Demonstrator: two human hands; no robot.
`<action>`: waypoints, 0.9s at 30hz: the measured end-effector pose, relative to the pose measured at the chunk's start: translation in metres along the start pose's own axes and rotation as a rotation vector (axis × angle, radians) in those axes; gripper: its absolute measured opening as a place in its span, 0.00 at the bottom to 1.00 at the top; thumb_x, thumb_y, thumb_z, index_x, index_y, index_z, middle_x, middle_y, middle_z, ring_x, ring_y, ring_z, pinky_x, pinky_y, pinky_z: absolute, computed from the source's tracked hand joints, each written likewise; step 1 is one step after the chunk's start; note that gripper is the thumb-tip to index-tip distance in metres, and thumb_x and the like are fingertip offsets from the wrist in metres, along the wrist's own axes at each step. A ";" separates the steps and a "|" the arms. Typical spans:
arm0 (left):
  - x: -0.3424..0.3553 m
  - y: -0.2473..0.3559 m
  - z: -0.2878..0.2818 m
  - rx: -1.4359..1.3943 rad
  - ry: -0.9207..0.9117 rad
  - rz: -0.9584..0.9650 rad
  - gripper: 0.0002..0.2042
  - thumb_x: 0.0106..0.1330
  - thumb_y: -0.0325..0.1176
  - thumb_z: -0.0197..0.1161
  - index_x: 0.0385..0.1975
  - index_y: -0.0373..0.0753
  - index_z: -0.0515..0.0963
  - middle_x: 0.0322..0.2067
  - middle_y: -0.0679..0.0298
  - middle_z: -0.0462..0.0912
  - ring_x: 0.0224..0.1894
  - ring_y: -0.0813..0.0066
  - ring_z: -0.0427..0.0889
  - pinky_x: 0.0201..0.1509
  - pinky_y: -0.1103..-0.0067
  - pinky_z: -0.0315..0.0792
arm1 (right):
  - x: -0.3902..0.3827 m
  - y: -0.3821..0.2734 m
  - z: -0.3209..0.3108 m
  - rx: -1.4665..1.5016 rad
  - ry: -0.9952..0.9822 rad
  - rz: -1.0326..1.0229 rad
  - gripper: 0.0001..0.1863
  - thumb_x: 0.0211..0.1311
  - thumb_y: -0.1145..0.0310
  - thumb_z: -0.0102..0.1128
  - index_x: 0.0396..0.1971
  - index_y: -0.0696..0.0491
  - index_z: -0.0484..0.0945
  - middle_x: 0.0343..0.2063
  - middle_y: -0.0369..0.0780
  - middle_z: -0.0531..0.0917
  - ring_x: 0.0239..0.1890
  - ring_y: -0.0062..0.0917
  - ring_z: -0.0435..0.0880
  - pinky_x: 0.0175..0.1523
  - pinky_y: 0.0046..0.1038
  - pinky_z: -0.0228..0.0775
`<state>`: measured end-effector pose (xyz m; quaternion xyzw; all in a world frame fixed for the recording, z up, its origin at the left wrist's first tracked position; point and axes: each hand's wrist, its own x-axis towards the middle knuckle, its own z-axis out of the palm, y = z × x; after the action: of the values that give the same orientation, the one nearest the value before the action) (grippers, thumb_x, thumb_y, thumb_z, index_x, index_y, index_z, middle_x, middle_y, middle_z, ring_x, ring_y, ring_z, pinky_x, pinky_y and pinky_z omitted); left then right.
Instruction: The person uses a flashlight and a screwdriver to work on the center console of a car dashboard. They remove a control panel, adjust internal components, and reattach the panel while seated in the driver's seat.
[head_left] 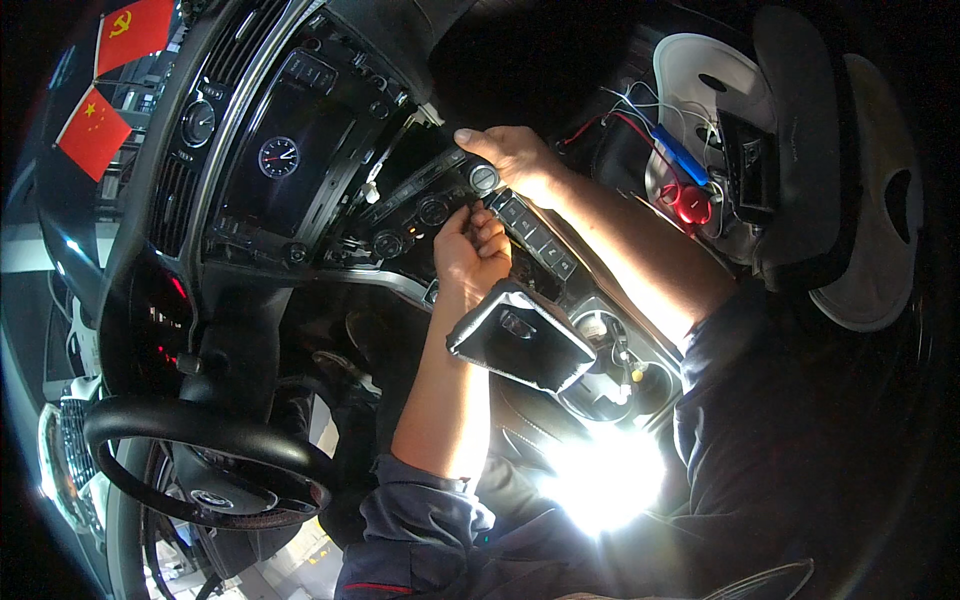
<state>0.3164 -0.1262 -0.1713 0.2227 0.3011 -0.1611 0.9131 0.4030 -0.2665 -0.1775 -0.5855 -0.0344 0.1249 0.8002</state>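
Observation:
A climate control panel (432, 210) with round knobs sits tilted in the opened lower middle of the dashboard. My right hand (515, 160) grips its right end, the thumb over the upper edge; the undersides of those fingers are hidden. My left hand (475, 250) is closed at the panel's near edge, fingers curled in a pinch, and what lies between them cannot be made out. Beside the left hand runs a strip of square buttons (535, 236) on the console. A black gear lever boot with a pale-edged frame (522, 337) stands loose above my left wrist.
The steering wheel (210, 460) is at the lower left, and a dark screen with a clock face (270, 160) is left of the panel. A cup holder (650, 385) contains small parts. On the right lie a blue tool (680, 155) and a red device (690, 203) with cables. A bright lamp (605, 480) shines below.

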 end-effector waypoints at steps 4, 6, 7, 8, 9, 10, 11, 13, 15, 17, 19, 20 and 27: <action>-0.005 -0.002 0.006 0.024 0.046 0.024 0.11 0.79 0.39 0.49 0.37 0.40 0.73 0.22 0.70 0.68 0.20 0.81 0.60 0.20 0.83 0.53 | -0.002 0.002 0.001 -0.024 0.019 -0.006 0.30 0.67 0.41 0.65 0.29 0.59 0.85 0.21 0.41 0.84 0.23 0.25 0.81 0.30 0.31 0.74; -0.007 -0.004 0.007 0.049 0.052 0.041 0.10 0.78 0.39 0.49 0.37 0.40 0.72 0.22 0.70 0.66 0.20 0.81 0.59 0.21 0.83 0.52 | -0.003 0.002 0.001 -0.085 0.035 -0.018 0.32 0.67 0.39 0.65 0.30 0.59 0.85 0.21 0.42 0.84 0.24 0.26 0.81 0.31 0.32 0.74; -0.009 -0.005 0.008 0.052 0.074 0.052 0.10 0.78 0.39 0.49 0.37 0.40 0.72 0.22 0.71 0.65 0.20 0.81 0.59 0.21 0.82 0.52 | -0.004 0.002 0.001 -0.123 0.040 -0.042 0.33 0.67 0.38 0.64 0.30 0.59 0.85 0.21 0.43 0.84 0.24 0.26 0.82 0.32 0.33 0.75; -0.009 -0.006 0.009 0.064 0.069 0.057 0.10 0.77 0.38 0.49 0.37 0.40 0.72 0.21 0.71 0.64 0.20 0.81 0.58 0.21 0.82 0.52 | -0.005 0.003 0.001 -0.166 0.053 -0.057 0.34 0.66 0.37 0.64 0.30 0.59 0.85 0.21 0.43 0.84 0.25 0.27 0.82 0.32 0.33 0.75; -0.010 -0.006 0.009 0.072 0.086 0.064 0.09 0.77 0.38 0.50 0.37 0.41 0.72 0.21 0.71 0.63 0.20 0.81 0.58 0.21 0.82 0.51 | -0.005 0.003 0.001 -0.211 0.056 -0.089 0.34 0.66 0.36 0.63 0.30 0.59 0.85 0.21 0.43 0.84 0.25 0.27 0.82 0.32 0.34 0.75; -0.011 -0.007 0.010 0.077 0.115 0.078 0.09 0.77 0.38 0.50 0.37 0.41 0.72 0.21 0.71 0.62 0.20 0.81 0.57 0.21 0.82 0.51 | -0.006 0.004 0.001 -0.258 0.068 -0.111 0.35 0.66 0.35 0.62 0.30 0.59 0.85 0.21 0.44 0.84 0.25 0.27 0.82 0.33 0.35 0.75; -0.011 -0.007 0.011 0.072 0.112 0.074 0.09 0.76 0.38 0.50 0.37 0.41 0.72 0.21 0.72 0.62 0.20 0.81 0.57 0.21 0.82 0.51 | -0.006 0.005 0.001 -0.305 0.080 -0.135 0.36 0.66 0.34 0.61 0.30 0.59 0.85 0.21 0.44 0.83 0.26 0.28 0.82 0.33 0.36 0.75; -0.012 -0.007 0.011 0.046 0.127 0.075 0.09 0.76 0.38 0.51 0.36 0.41 0.72 0.20 0.72 0.62 0.19 0.81 0.57 0.21 0.82 0.51 | -0.005 0.008 0.002 -0.272 0.076 -0.154 0.36 0.66 0.33 0.60 0.30 0.59 0.85 0.21 0.44 0.83 0.25 0.28 0.82 0.32 0.36 0.74; -0.013 -0.007 0.011 0.058 0.103 0.071 0.09 0.76 0.38 0.51 0.36 0.41 0.72 0.20 0.72 0.62 0.19 0.81 0.57 0.21 0.82 0.52 | -0.003 0.012 0.002 -0.267 0.076 -0.163 0.37 0.66 0.32 0.59 0.29 0.58 0.85 0.21 0.44 0.83 0.25 0.28 0.81 0.32 0.36 0.73; -0.014 -0.007 0.011 0.080 0.099 0.075 0.09 0.76 0.39 0.51 0.36 0.41 0.72 0.19 0.72 0.62 0.19 0.81 0.57 0.21 0.82 0.52 | 0.001 0.016 0.002 -0.287 0.080 -0.166 0.37 0.66 0.31 0.59 0.28 0.58 0.84 0.20 0.43 0.83 0.24 0.27 0.80 0.31 0.35 0.73; -0.014 -0.007 0.010 0.111 0.136 0.094 0.10 0.77 0.40 0.52 0.36 0.42 0.73 0.19 0.72 0.62 0.18 0.80 0.57 0.21 0.82 0.52 | 0.004 0.017 0.001 -0.259 0.067 -0.136 0.36 0.66 0.32 0.61 0.27 0.58 0.84 0.19 0.42 0.82 0.23 0.26 0.79 0.30 0.34 0.72; -0.014 -0.008 0.010 0.156 0.129 0.106 0.11 0.78 0.40 0.52 0.33 0.42 0.72 0.19 0.72 0.63 0.18 0.80 0.57 0.21 0.82 0.52 | 0.006 0.017 0.000 -0.251 0.076 -0.104 0.36 0.66 0.33 0.61 0.26 0.57 0.84 0.18 0.42 0.82 0.22 0.26 0.79 0.30 0.34 0.72; -0.011 -0.004 0.004 0.257 0.061 0.103 0.20 0.79 0.40 0.54 0.19 0.46 0.65 0.17 0.72 0.62 0.17 0.80 0.57 0.20 0.81 0.53 | -0.002 0.000 0.000 0.037 0.033 0.005 0.31 0.66 0.39 0.66 0.24 0.57 0.84 0.18 0.39 0.83 0.20 0.22 0.79 0.27 0.28 0.71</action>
<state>0.3087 -0.1296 -0.1630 0.3575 0.2941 -0.1445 0.8745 0.4009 -0.2669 -0.1777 -0.5727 -0.0177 0.1178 0.8111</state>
